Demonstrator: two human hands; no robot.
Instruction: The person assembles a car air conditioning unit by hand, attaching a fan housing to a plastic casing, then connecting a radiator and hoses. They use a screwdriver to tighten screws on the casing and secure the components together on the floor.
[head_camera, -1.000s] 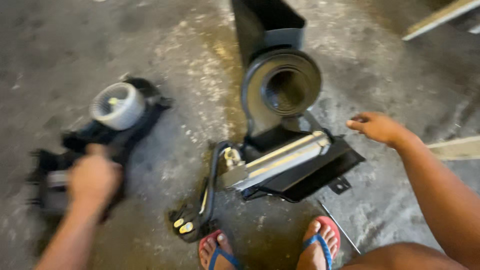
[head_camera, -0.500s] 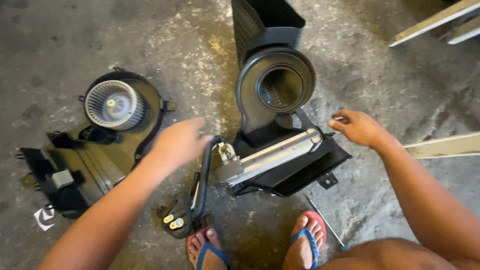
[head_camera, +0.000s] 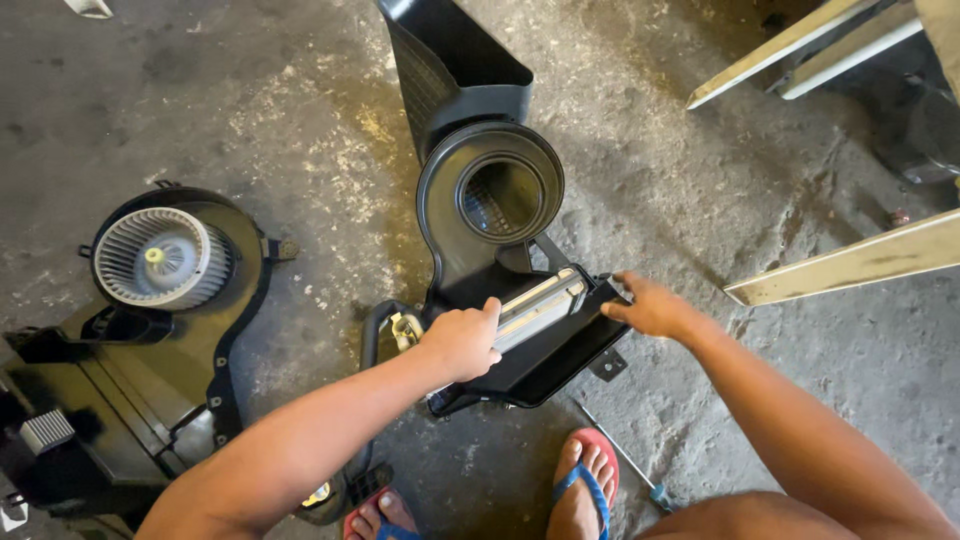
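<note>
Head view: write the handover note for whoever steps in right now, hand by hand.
Left hand: closed on the near end of the silver finned metal core.
Right hand: gripping the far edge of the black plastic housing half that holds the core.
Both lie on the stained concrete floor, below the round blower opening.
Done: the housing lies in two halves; the other black half with the white fan wheel lies to the left.
Left: the core sits in its tray, not yet lifted out.
A screwdriver lies by the feet.
</note>
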